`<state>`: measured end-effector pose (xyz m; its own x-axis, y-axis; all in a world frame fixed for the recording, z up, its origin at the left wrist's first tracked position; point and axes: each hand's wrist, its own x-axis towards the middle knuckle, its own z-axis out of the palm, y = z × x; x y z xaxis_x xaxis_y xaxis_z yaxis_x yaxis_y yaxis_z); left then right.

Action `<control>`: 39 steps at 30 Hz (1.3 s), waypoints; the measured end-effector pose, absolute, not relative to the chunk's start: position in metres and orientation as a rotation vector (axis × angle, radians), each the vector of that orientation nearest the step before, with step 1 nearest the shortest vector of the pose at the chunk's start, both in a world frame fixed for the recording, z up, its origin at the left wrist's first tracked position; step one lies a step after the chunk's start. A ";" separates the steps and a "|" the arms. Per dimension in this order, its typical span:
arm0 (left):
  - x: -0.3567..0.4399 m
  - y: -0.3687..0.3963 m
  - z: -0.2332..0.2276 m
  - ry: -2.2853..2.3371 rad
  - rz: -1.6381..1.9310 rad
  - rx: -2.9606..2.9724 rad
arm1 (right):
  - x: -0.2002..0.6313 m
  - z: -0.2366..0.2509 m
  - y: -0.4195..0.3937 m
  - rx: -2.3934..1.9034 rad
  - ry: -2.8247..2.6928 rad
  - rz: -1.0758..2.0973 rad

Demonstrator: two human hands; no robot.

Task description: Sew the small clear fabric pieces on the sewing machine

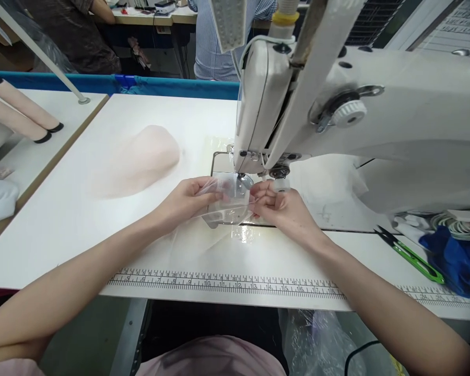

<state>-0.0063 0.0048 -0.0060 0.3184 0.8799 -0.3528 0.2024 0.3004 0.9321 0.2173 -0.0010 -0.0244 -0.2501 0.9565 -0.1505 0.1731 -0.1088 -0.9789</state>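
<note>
Pinching the sheer fabric [223,201] with both your left hand [188,201] and right hand [284,209], you have it at the needle [241,177]; no stitching shows yet.

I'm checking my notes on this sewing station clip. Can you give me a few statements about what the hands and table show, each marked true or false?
1. Both hands, left hand and right hand, hold a thin transparent film piece by the white sewing machine. True.
2. The green-handled thread snips lie in the left hand. False: they lie on the table, right of the right hand, touched by neither hand.
3. A printed ruler strip runs along the near edge of the white table. True.
4. The pale pink sheer fabric pile lies under the needle. False: it lies left of the machine, apart from both hands.
</note>
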 end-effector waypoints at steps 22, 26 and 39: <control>-0.001 -0.005 -0.007 1.189 0.590 1.589 | 0.212 -0.024 -0.010 -1.178 -1.457 1.586; 0.001 -0.008 -0.009 1.194 0.634 1.709 | 0.209 -0.023 -0.011 -1.186 -1.456 1.541; 0.002 -0.013 -0.008 1.479 0.630 1.996 | 0.206 -0.024 -0.018 -1.151 -1.574 1.293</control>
<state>0.0018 -0.0125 -0.0077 0.2773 0.9601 0.0360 0.6912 -0.2253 0.6867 0.2059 -0.0175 -0.0238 -0.2846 0.9584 0.0227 0.1637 0.0719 -0.9839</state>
